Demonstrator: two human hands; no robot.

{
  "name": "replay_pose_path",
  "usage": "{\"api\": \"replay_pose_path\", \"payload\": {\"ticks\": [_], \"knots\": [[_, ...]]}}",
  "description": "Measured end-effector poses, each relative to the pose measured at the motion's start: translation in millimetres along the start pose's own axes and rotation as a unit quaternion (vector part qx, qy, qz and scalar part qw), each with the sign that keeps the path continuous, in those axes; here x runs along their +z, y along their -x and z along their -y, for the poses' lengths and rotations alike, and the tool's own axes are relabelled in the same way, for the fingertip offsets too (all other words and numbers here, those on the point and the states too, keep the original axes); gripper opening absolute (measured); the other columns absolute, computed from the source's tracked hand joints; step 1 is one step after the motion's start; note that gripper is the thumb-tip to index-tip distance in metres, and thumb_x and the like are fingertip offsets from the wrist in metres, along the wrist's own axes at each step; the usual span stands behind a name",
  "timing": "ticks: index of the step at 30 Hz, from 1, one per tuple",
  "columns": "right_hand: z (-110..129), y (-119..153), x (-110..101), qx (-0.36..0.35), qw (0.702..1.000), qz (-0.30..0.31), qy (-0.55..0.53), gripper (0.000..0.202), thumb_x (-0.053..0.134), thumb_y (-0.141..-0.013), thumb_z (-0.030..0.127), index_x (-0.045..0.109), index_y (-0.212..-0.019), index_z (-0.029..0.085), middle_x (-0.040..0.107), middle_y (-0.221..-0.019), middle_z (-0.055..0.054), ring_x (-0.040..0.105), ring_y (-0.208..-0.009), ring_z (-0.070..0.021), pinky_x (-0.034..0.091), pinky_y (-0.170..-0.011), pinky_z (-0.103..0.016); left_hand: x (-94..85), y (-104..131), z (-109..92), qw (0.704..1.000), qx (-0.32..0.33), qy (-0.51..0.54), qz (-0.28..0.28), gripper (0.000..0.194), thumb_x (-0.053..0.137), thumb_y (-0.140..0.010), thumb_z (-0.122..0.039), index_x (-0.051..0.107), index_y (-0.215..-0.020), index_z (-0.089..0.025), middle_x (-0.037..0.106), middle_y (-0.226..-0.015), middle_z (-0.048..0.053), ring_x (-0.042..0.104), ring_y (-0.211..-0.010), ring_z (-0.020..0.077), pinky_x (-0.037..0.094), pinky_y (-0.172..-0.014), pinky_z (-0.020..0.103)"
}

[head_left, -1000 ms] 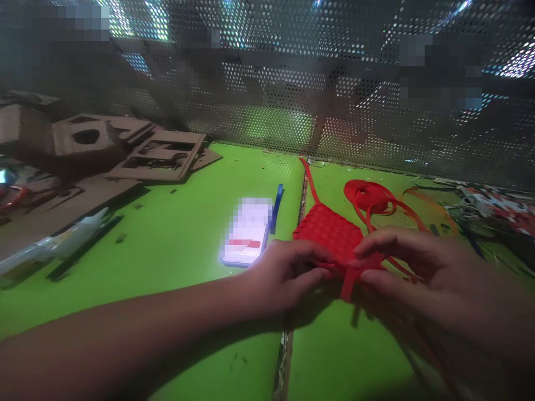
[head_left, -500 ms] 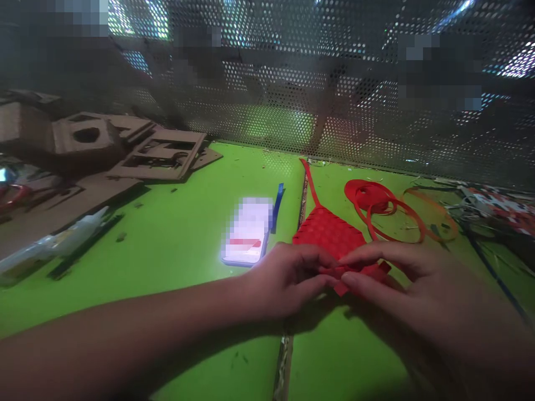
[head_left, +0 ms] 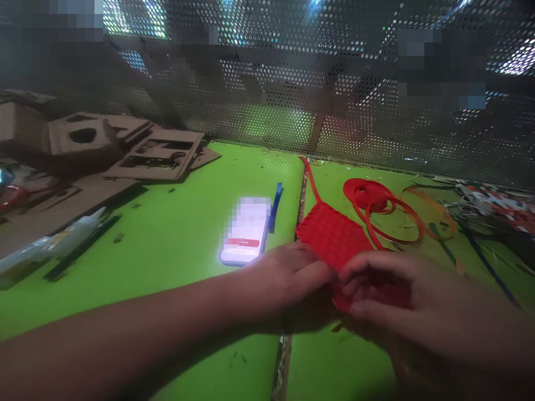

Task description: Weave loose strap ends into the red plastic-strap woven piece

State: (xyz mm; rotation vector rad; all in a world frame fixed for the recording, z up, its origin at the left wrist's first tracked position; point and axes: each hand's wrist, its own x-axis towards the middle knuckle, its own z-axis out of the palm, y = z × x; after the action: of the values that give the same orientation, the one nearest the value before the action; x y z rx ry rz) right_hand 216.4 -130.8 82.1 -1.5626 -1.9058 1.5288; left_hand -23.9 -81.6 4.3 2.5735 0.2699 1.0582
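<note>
A red woven piece of flat strips lies on the green table, a single strip running from its far corner toward the mesh wall. My left hand grips its near left edge, thumb on top and the other fingers partly hidden beneath. My right hand is curled around the near right edge, thumb and fingers closed on the weave. The piece's near end is partly covered by both hands. Just beyond, a coil of red strip rests on the table with loose loops.
A lit phone lies left of the weave beside a blue strip. Cardboard pieces and a glue-like tube are at left. Woven strips lie far right. A perforated metal panel stands behind. A table seam runs toward me.
The near part of the weave now lies flatter and shows more of its surface between my hands. My left thumb has moved onto it, and my right fingers have curled in more.
</note>
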Motion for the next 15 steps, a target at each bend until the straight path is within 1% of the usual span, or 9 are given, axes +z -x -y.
{"api": "replay_pose_path", "payload": {"ticks": [3,5,7,9,12,15], "knots": [[3.7,-4.5,5.9,0.019,1.000,0.000,0.001,0.016,0.078,-0.094,0.039,0.077,-0.105,0.028,0.083,-0.104,-0.001,0.078,-0.093,-0.0209,0.061,-0.079,-0.028,-1.1,-1.0,0.9,0.998,0.032,-0.054,0.003,0.017,0.072,-0.099,-0.029,0.068,-0.103,-0.013,0.080,-0.089,0.012,0.080,-0.089,0.0241,0.066,-0.087,0.039],[5.6,-7.5,9.6,0.030,0.999,-0.019,0.006,0.018,0.079,-0.093,0.042,0.076,-0.102,0.026,0.083,-0.098,-0.001,0.077,-0.088,-0.0197,0.060,-0.074,-0.026,-0.3,-1.1,-0.2,0.996,0.048,-0.077,-0.006,0.011,0.071,-0.097,-0.023,0.070,-0.099,-0.013,0.081,-0.087,0.011,0.080,-0.087,0.0237,0.067,-0.088,0.039],[6.8,-10.6,13.4,0.035,0.999,-0.039,0.015,0.019,0.082,-0.090,0.041,0.075,-0.096,0.025,0.081,-0.091,0.000,0.075,-0.081,-0.0176,0.057,-0.069,-0.024,1.1,-1.3,-2.0,0.994,0.050,-0.092,-0.021,0.009,0.071,-0.096,-0.022,0.071,-0.096,-0.013,0.083,-0.088,0.011,0.081,-0.085,0.0227,0.067,-0.089,0.038],[7.7,-13.4,17.6,0.036,0.997,-0.057,0.035,0.017,0.084,-0.086,0.036,0.072,-0.088,0.024,0.078,-0.080,0.002,0.071,-0.072,-0.0149,0.053,-0.062,-0.022,2.4,-1.9,-3.7,0.993,0.049,-0.101,-0.032,0.009,0.069,-0.097,-0.021,0.072,-0.094,-0.013,0.084,-0.090,0.010,0.080,-0.082,0.0215,0.067,-0.088,0.038],[8.9,-16.2,24.3,0.039,0.994,-0.084,0.065,0.013,0.080,-0.082,0.026,0.068,-0.079,0.023,0.069,-0.066,0.004,0.062,-0.060,-0.0119,0.043,-0.050,-0.021,3.4,-3.1,-4.4,0.992,0.055,-0.105,-0.032,0.009,0.068,-0.096,-0.019,0.073,-0.093,-0.012,0.083,-0.089,0.011,0.080,-0.083,0.0224,0.068,-0.087,0.039],[8.8,-17.1,29.7,0.048,0.992,-0.096,0.069,0.010,0.078,-0.079,0.022,0.067,-0.078,0.022,0.066,-0.065,0.004,0.059,-0.058,-0.0116,0.040,-0.048,-0.020,4.0,-2.6,-3.4,0.993,0.056,-0.105,-0.013,0.009,0.066,-0.096,-0.018,0.073,-0.093,-0.012,0.083,-0.088,0.012,0.080,-0.085,0.0229,0.068,-0.087,0.040]]}}
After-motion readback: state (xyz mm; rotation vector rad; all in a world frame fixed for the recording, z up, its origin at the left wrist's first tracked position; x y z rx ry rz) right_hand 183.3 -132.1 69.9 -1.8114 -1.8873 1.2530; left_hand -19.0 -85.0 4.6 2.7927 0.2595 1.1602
